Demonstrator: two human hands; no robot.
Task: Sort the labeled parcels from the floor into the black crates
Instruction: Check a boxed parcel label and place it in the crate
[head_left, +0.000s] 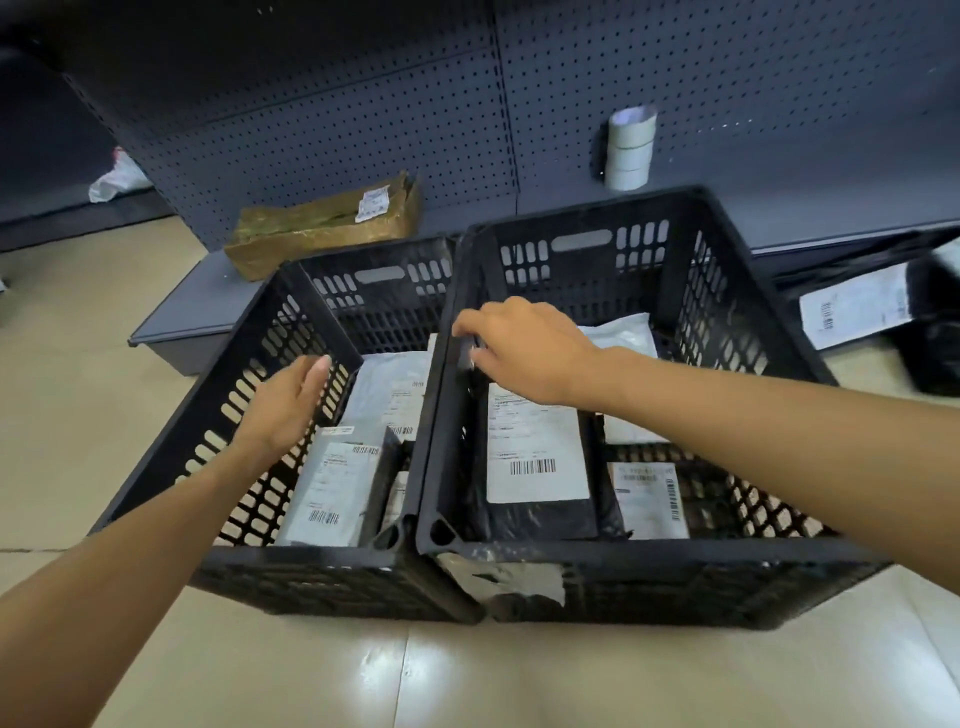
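Looking down, I see two black crates side by side on the tiled floor, touching along their inner walls. My right hand (524, 353) reaches across the right crate (727, 582) to its left rim, the fingers curled over that edge, and I cannot tell whether they truly clasp it or only rest there. My left hand (283, 405) hovers over the left crate (311, 577), near its outer wall, fingers straight and loosely spread, holding nothing. In the right crate a black parcel (540, 514) with a large white label lies flat against the left wall, just beneath my right wrist; a small white parcel (649, 501) lies just beside it on the crate's bottom, and a pale mailer (623, 332) shows at the far end behind my hand. In the left crate a grey parcel (337, 488) with a barcode label leans tilted near the front, with a white mailer (395, 384) lying behind it. Beyond the crates, a gold-wrapped parcel (322, 228) sits on the low shelf (171, 317) under the pegboard, and rolls of tape (629, 150) stand stacked further right. Off to the right, well apart from the crates, a black parcel with a white label (857, 306) lies low by the shelf.
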